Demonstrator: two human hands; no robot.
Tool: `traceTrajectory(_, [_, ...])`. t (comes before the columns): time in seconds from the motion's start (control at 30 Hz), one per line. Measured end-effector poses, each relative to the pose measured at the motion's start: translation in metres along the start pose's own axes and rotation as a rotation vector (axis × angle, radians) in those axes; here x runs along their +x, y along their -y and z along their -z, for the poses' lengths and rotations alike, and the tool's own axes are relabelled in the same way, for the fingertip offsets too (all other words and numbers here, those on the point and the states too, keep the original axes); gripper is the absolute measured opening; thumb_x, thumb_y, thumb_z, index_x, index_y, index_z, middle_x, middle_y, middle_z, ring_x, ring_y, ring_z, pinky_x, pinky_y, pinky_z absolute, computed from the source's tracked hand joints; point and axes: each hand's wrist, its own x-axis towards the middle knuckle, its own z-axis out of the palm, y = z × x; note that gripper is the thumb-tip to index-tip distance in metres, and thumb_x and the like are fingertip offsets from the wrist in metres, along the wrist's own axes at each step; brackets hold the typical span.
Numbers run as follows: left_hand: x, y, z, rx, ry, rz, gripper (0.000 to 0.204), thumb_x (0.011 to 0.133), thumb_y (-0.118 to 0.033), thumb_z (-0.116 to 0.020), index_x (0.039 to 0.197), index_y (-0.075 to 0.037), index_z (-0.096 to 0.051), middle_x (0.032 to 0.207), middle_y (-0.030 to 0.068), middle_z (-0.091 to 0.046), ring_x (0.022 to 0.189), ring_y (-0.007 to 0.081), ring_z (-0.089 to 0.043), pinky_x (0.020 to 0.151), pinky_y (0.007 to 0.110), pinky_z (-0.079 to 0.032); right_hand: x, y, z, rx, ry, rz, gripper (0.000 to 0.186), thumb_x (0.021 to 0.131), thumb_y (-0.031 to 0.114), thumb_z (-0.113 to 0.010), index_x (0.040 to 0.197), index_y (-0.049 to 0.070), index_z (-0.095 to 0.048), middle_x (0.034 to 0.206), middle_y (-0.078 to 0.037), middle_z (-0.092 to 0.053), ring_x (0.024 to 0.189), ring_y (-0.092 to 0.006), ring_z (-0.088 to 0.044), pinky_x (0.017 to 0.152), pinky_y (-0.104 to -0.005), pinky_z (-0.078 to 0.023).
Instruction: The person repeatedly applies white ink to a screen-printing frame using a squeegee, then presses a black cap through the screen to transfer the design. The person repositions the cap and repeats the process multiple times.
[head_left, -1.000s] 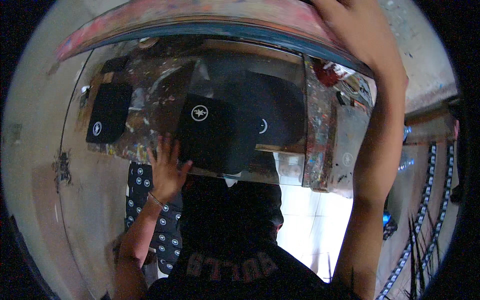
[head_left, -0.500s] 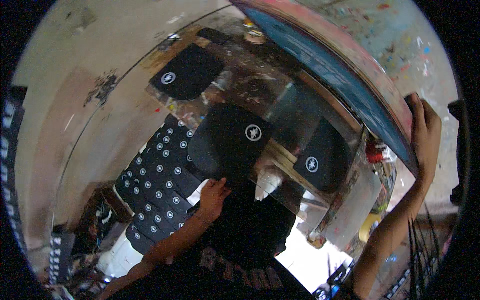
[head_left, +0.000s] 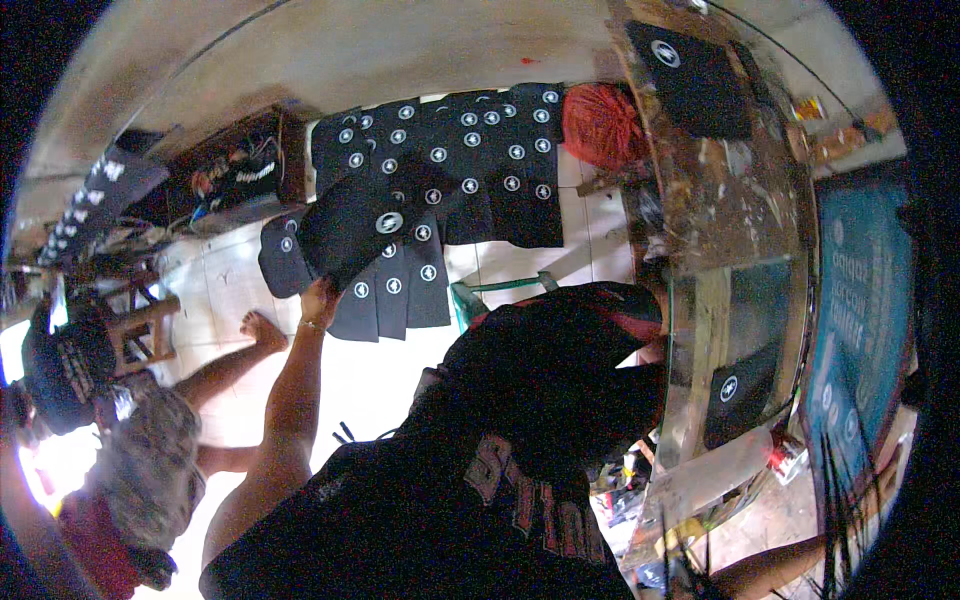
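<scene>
Holding a black panel (head_left: 340, 230) over the floor (head_left: 225, 265), with the left hand (head_left: 320, 303) closed on its near edge. Gripping well away from the round white emblem (head_left: 389, 223), presumably to spare the print. Touching the panels beneath or not? Hard to tell. Looking out to the panel rows (head_left: 465, 212), overlapping with most emblems showing, likely to keep prints uncovered, and beside them to a red bag (head_left: 603, 125). Across to the table (head_left: 730, 210), bearing one panel (head_left: 690, 85) at its far end and another (head_left: 742, 400) toward its near end. Beyond its right-hand edge, on to a teal screen (head_left: 860, 290), perhaps kept off to leave access. Right hand: too obscured to read.
</scene>
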Motion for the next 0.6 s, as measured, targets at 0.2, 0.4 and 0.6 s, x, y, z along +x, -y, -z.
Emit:
traceTrajectory(0.2, [-0.085, 0.098, 0.063, 1.388, -0.022, 0.375, 0.053, 0.092, -0.053, -0.066, 0.098, -0.001, -0.073, 0.097, 0.0164, -0.076, 0.097, 0.0359, -0.073, 0.081, 0.048, -0.057, 0.0, -0.013, -0.003, -0.008, -0.002, 0.026, 0.055, 0.107, 0.038, -0.042, 0.146, 0.002, -0.054, 0.15, -0.021, -0.054, 0.136, -0.0365, -0.052, 0.114, -0.0418, -0.039])
traceTrajectory(0.4, [-0.137, 0.109, 0.081, 1.317, -0.101, 0.753, 0.051, 0.094, -0.05, -0.061, 0.097, -0.001, -0.073, 0.096, 0.0177, -0.075, 0.096, 0.0362, -0.073, 0.08, 0.048, -0.057, -0.006, -0.019, 0.001, -0.007, 0.006, 0.05, 0.058, 0.108, 0.042, -0.039, 0.148, 0.003, -0.054, 0.152, -0.02, -0.052, 0.139, -0.0358, -0.051, 0.115, -0.0412, -0.038])
traceTrajectory(0.6, [-0.148, 0.12, 0.096, 1.28, -0.153, 0.848, 0.049, 0.096, -0.047, -0.056, 0.096, -0.001, -0.073, 0.095, 0.0189, -0.075, 0.094, 0.0364, -0.073, 0.079, 0.048, -0.057, -0.019, -0.013, -0.003, -0.097, 0.005, 0.138, 0.061, 0.109, 0.047, -0.036, 0.149, 0.004, -0.053, 0.154, -0.019, -0.051, 0.141, -0.0348, -0.049, 0.116, -0.041, -0.037])
